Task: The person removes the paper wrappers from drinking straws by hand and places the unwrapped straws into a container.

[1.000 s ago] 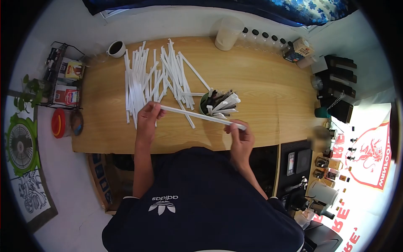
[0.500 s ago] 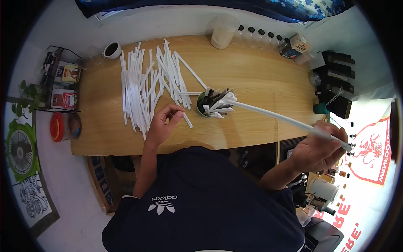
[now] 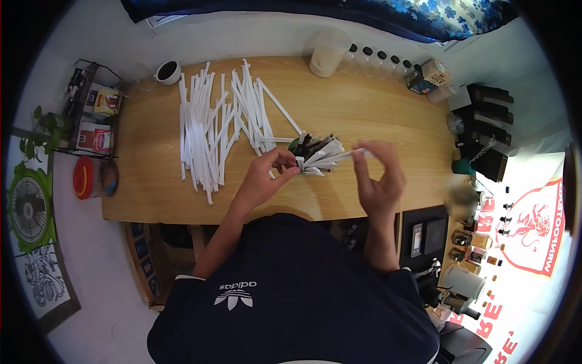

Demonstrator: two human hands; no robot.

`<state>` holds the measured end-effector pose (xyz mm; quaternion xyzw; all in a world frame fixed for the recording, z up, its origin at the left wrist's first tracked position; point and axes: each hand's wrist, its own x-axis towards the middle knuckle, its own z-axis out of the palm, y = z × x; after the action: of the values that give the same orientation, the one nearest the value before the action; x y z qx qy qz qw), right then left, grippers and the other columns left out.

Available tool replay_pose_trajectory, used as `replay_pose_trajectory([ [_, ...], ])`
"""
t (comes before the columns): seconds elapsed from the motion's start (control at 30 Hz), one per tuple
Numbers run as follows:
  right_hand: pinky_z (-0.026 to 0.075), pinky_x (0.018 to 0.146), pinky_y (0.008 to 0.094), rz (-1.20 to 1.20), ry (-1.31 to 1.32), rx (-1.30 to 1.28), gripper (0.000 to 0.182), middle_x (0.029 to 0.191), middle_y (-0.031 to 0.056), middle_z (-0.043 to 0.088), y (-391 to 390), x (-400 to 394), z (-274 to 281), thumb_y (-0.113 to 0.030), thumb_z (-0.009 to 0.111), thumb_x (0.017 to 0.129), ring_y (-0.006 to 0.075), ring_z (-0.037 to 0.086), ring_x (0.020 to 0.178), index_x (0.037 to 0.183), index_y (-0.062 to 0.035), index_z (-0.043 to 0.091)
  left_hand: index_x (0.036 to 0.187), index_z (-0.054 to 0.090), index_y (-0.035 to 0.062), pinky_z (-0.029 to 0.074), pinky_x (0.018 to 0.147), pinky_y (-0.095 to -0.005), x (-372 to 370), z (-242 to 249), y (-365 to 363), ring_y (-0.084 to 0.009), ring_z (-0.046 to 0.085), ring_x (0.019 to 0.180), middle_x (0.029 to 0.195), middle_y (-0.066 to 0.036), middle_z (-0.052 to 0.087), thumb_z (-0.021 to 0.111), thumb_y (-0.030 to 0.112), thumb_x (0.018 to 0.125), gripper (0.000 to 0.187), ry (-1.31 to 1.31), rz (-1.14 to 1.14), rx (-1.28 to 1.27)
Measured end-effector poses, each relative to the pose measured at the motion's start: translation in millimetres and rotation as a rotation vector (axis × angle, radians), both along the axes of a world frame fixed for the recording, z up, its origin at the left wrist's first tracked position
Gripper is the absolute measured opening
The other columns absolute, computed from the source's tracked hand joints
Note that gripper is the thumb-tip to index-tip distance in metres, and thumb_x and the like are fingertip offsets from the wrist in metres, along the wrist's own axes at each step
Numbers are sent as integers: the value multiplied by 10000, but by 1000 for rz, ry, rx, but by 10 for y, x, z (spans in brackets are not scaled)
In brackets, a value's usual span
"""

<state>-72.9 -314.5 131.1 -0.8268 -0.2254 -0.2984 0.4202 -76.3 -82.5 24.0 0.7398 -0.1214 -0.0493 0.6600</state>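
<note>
A green cup stands on the table, packed with paper-wrapped straws and some dark ones. My left hand is closed at the cup's near left side, fingers and thumb against it; part of the cup is hidden behind them. On the cup's right, my right hand pinches the outer end of a white wrapped straw that slants into the bunch; this hand is slightly blurred. Left of the cup lies a loose pile of wrapped straws, with a single straw leaning towards the cup.
At the back stand a translucent pitcher, several black-capped bottles and a juice carton. A dark mug is at the back left. A wire rack and red-lidded jar line the left side.
My right hand has come left from the far right to the cup, with the long straw now mostly among the others. My left hand has moved right, onto the cup's side.
</note>
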Motion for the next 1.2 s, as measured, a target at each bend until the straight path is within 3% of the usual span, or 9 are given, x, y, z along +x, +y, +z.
replay_pose_trajectory([
  [0.3,471,968,408,9,118,-196,315,1195,140,667,107,4,-255,-67,767,854,271,604,1157,1162,-50,707,1013,641,2,528,784,-299,12,-49,-199,-150,673,840,912,-72,711,733,92,916,161,3,39,-77],
  [0.43,456,984,401,64,188,93,402,1260,140,625,120,18,-363,-108,820,798,292,576,1189,1180,-73,700,1013,642,1,532,776,-299,38,-39,-227,-153,678,825,902,-74,712,732,90,916,160,-14,27,-59],
  [0.53,458,1000,378,131,312,541,488,1237,144,621,353,27,-366,-122,835,796,287,587,1187,1242,-35,657,1011,643,-2,532,768,-298,62,-22,-266,-155,679,819,899,-75,713,730,97,920,160,-23,32,-45],
  [0.7,473,959,347,160,355,398,424,1220,142,621,366,41,-768,-84,761,884,239,584,1171,1271,-9,605,1009,645,-7,528,768,-297,52,29,-312,-152,682,827,895,-73,712,707,101,937,144,-11,46,-1],
  [0.8,507,857,337,100,243,276,321,1121,145,635,353,116,-898,-19,760,863,267,634,1026,1158,-12,633,1011,646,-8,520,746,-298,32,26,-287,-150,671,810,885,-75,708,692,104,947,137,-86,84,-7],
  [0.93,510,814,342,92,322,293,242,1069,137,638,362,89,-969,-3,751,867,263,633,976,1077,-13,630,1004,644,-7,508,713,-307,0,-41,-126,-150,644,770,873,-84,699,677,107,954,129,-100,165,23],
  [1.1,511,856,340,125,232,274,302,1110,141,634,364,170,-1002,-3,766,855,257,632,1019,1114,-15,611,989,644,-1,487,675,-313,-33,-252,280,-170,599,720,872,-99,686,679,109,949,123,-91,345,190],
  [1.2,481,972,343,158,221,340,477,1223,142,599,384,161,-989,12,753,859,232,602,1128,1267,-18,509,976,644,4,494,683,-330,-66,-432,587,-207,614,739,882,-109,679,689,108,933,121,-83,442,377],
])
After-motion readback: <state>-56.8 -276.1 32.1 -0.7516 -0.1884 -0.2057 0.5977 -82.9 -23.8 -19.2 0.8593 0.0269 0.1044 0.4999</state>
